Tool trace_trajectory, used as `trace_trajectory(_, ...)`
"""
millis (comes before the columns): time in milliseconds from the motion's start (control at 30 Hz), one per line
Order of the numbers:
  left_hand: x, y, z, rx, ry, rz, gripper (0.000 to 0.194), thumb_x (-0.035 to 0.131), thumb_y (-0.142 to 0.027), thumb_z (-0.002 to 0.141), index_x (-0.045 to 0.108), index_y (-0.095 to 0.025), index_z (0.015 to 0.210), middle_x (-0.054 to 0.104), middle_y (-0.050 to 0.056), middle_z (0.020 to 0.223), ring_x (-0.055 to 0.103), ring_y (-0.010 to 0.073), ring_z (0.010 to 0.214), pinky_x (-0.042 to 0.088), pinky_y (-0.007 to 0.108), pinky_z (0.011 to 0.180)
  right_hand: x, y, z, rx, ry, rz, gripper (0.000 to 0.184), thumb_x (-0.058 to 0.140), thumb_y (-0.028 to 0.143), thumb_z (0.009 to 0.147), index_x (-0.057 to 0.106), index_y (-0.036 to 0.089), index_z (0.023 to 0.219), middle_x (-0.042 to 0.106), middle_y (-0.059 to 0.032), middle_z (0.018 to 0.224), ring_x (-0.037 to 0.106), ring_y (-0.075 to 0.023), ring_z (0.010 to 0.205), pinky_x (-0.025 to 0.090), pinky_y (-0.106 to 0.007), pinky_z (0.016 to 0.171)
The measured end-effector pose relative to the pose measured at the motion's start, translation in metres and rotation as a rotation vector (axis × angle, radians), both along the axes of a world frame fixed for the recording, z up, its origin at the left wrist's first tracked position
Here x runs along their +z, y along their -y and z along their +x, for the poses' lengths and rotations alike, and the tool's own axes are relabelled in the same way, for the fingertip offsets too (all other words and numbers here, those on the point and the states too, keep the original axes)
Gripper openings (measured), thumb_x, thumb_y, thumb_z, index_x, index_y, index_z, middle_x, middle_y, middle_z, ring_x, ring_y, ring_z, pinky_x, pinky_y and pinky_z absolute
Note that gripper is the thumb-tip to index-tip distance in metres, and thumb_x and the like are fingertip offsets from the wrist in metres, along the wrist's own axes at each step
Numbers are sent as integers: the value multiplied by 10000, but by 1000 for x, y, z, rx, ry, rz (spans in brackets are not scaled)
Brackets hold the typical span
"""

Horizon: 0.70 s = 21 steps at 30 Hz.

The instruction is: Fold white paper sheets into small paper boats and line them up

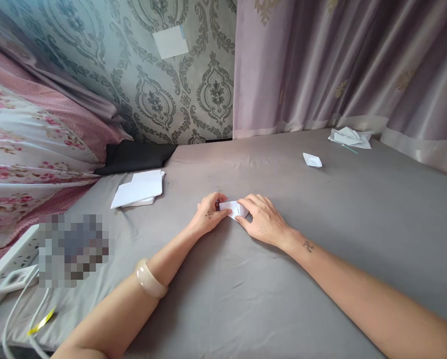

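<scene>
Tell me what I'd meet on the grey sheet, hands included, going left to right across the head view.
Yellow strip, paper stack, left hand, held paper, right hand, small folded paper, paper pile.

We look from a single head-worn camera, facing forward and down, fairly near both hands [264, 219], across the grey sheet [223, 289] to the patterned wall [193, 99].

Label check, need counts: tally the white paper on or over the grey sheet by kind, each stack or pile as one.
Held folded paper: 1
Loose folded paper: 1
Paper stack: 1
Paper pile: 1
Total: 4
</scene>
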<state>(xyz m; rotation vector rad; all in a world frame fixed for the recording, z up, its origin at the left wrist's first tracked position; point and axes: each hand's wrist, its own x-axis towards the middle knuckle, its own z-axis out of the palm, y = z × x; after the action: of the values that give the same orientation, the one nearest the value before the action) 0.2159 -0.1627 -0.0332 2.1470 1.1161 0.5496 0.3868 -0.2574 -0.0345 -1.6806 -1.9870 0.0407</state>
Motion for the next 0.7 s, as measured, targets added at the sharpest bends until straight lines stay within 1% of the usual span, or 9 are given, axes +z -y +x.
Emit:
trace_trajectory(133, 1, -8, 9, -99, 14, -3, 312, 639, -303, 764, 607, -204, 1059, 613, 30, 970, 545, 169, 850, 447, 306, 784, -2, -1, 6, -52, -34, -35, 246, 620, 356, 849, 613, 215, 1050, 628, -65, 978, 567, -229, 929, 471, -391, 833)
trace_trajectory(233, 5, -13, 13, -171, -2, -25, 311, 639, -322, 768, 631, -201, 1054, 623, 38, 967, 555, 171, 829, 453, 303, 764, -6, -4, 13, -61, -110, -60, 266, 626, 348, 844, 610, 230, 1082, 628, -57, 1016, 571, -220, 957, 486, -368, 814)
trace_trajectory(300, 7, -15, 12, -203, -12, -36, 335, 658, -355, 756, 640, -202, 1053, 624, 46, 985, 555, 176, 831, 456, 305, 761, -7, -6, 17, -61, -140, -66, 282, 628, 333, 838, 609, 236, 1103, 624, -60, 1051, 565, -227, 988, 491, -376, 823)
trace_trajectory(400, 8, -16, 9, -232, -11, -39, 402, 693, -385, 731, 631, -204, 1085, 613, 59, 1034, 552, 187, 864, 456, 310, 776, -8, -8, 20, -75, -155, -84, 311, 631, 327, 828, 609, 230, 1123, 611, -67, 1100, 548, -245, 1027, 484, -407, 869)
trace_trajectory(467, 8, -16, 8, -243, 1, -30, 417, 696, -369, 734, 616, -204, 1109, 602, 63, 1049, 549, 190, 886, 454, 312, 787, -7, -9, 20, -76, -159, -92, 348, 639, 330, 818, 600, 232, 1150, 597, -67, 1150, 528, -255, 1074, 466, -430, 918)
trace_trajectory(600, 9, -16, 7, -269, 17, -1, 385, 658, -300, 767, 598, -210, 1137, 585, 60, 1037, 546, 197, 917, 450, 311, 781, -7, -12, 22, -61, -147, -117, 414, 635, 354, 814, 569, 248, 1208, 565, -60, 1246, 470, -267, 1180, 421, -466, 988)
trace_trajectory(700, 10, -17, 7, -278, 5, -25, 363, 633, -291, 783, 604, -213, 1136, 586, 47, 979, 544, 183, 853, 443, 311, 762, -8, -12, 23, -45, -137, -122, 410, 625, 357, 820, 560, 265, 1215, 557, -50, 1260, 457, -270, 1197, 407, -476, 998)
